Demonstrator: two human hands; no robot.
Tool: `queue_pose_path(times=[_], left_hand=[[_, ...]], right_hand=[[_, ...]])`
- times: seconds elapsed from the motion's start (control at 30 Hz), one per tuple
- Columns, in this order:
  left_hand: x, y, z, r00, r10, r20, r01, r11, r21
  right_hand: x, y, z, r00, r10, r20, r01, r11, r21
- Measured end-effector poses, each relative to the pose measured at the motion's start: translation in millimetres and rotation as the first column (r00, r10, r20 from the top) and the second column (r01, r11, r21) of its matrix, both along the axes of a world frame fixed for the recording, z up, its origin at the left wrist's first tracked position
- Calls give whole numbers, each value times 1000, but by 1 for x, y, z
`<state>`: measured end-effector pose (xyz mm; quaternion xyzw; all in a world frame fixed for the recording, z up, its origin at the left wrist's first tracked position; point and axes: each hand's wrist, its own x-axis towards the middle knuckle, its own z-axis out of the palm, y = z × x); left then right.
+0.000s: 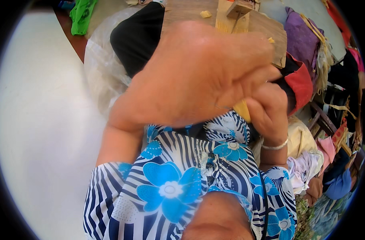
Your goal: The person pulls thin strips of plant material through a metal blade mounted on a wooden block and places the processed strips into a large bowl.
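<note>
My left hand [230, 60] is large and blurred in front of my chest, its arm reaching in from the left. Its fingers look bent together against my right hand, and whatever lies in them is hidden. Curled fingers of my right hand [266, 106] close round a flat yellow strip [241, 111], of which only a short part shows below the left hand. The strip's material cannot be made out. A pale bracelet [274, 146] circles the right wrist.
Beyond the hands lies a wooden board [182, 14], bearing a small wooden block tool [240, 9] and yellow scraps [205, 14]. Purple cloth [300, 36] with pale strips and heaped fabrics [304, 170] lie to the right. A green bag [82, 16] is at far left.
</note>
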<state>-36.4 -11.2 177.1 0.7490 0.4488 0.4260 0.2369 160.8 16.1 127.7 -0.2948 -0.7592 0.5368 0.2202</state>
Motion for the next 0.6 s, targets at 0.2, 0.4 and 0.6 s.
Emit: queue_pose_path(times=[0.2,0.4,0.6], left_hand=[[18,16,-19,741,-210,638,497,811,-309],[63,15,-123,647,82,758,368,837,-404],[42,27,-154,704,269,658,446,554,-703]], right_hand=[[2,11,26,747,198,-635,-338,935,-106],[-9,29,-81,796,-543,-269,594,786,172],[-12,31,-94,772,-635,-23,552,652,519]])
